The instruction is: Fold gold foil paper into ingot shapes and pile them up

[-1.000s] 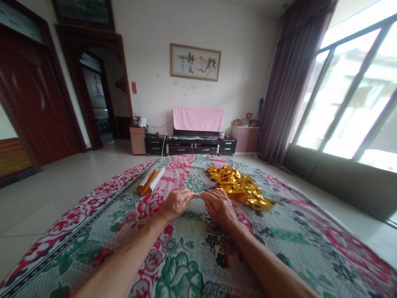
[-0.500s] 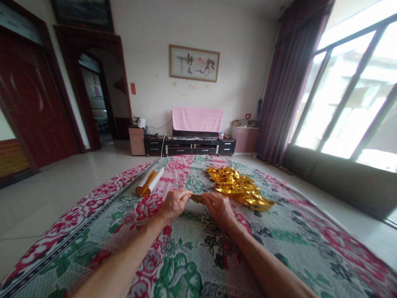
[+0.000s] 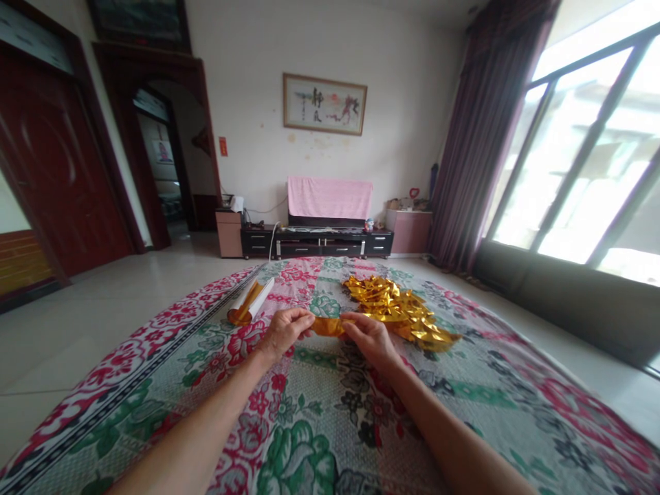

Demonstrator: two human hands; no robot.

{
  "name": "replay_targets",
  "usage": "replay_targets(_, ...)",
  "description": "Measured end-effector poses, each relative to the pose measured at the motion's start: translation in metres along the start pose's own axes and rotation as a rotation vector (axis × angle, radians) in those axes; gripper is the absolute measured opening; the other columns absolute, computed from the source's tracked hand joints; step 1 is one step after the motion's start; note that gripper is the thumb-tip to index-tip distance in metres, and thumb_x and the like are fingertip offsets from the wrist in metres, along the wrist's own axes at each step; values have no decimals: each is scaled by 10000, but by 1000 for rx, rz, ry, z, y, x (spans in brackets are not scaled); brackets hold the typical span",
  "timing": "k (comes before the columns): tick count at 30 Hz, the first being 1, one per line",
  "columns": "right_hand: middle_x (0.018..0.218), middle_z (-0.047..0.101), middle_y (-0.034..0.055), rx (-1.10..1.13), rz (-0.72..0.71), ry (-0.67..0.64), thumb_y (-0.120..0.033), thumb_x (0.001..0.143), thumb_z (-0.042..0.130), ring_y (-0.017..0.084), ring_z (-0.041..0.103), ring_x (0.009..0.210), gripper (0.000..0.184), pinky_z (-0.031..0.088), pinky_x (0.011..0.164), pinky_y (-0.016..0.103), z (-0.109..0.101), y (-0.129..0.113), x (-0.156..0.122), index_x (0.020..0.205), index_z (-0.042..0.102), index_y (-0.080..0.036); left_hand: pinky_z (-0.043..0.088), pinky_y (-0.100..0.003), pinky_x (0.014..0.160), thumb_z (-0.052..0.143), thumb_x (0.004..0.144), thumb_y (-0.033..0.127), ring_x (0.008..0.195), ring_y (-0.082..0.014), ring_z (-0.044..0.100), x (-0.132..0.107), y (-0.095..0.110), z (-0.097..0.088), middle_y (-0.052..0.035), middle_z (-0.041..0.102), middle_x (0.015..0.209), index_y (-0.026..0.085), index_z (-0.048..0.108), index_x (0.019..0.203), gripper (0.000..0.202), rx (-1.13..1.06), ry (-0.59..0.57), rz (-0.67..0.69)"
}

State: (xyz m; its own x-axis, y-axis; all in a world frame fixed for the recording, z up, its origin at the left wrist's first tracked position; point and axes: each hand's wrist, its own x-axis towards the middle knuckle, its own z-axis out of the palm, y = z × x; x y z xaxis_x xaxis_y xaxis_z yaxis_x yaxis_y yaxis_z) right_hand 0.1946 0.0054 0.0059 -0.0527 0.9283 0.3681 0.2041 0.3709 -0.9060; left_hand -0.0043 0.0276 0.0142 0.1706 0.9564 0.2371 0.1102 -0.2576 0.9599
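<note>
My left hand (image 3: 282, 331) and my right hand (image 3: 369, 336) each pinch one end of a small piece of gold foil paper (image 3: 328, 326), held just above a floral cloth (image 3: 320, 426). Both hands are closed on it, knuckles up. A heap of folded gold foil pieces (image 3: 399, 309) lies on the cloth just beyond my right hand. A white-wrapped roll of gold foil sheets (image 3: 250, 302) lies to the left, beyond my left hand.
The floral cloth covers a wide surface in front of me, with tiled floor (image 3: 97, 302) to its left. A dark TV cabinet (image 3: 317, 242) with a pink cover stands at the far wall. Tall windows (image 3: 588, 158) and a curtain are at the right.
My hands have lifted slightly and drawn apart, so the gold foil piece between them now shows stretched out. The heap and the roll have not moved.
</note>
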Motion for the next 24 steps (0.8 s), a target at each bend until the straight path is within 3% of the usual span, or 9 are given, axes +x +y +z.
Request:
replay_targets(7, 791, 672, 49, 252, 116, -98, -507, 723, 575, 150, 599, 690, 422, 476, 673, 271, -4, -2, 2, 920, 672, -147, 386, -170, 438, 656, 638, 393, 512, -115, 601, -2, 5, 0, -14, 635, 580, 125, 614, 785, 308, -197, -19, -152)
replay_targets(14, 692, 661, 27, 352, 179, 14, -511, 629, 658, 135, 594, 604, 404, 483, 613, 263, 1, -6, 0, 814, 690, -153, 379, -151, 403, 674, 626, 386, 516, -117, 618, -2, 7, 1, -31, 658, 620, 116, 616, 825, 340, -240, -36, -211)
replay_targets(21, 708, 661, 6, 361, 210, 54, -468, 639, 670, 129, 606, 530, 380, 486, 533, 249, 2, -5, 1, 880, 673, -175, 418, -158, 425, 672, 649, 350, 623, -143, 652, -1, 4, 1, -65, 680, 744, 115, 621, 903, 349, -279, -11, -199)
replay_targets(24, 695, 667, 10, 411, 240, 38, -449, 650, 671, 135, 625, 561, 364, 505, 576, 255, 2, -2, 2, 892, 660, -177, 425, -148, 435, 665, 667, 334, 667, -145, 660, 0, 3, 2, -68, 677, 790, 119, 613, 902, 323, -301, -26, -200)
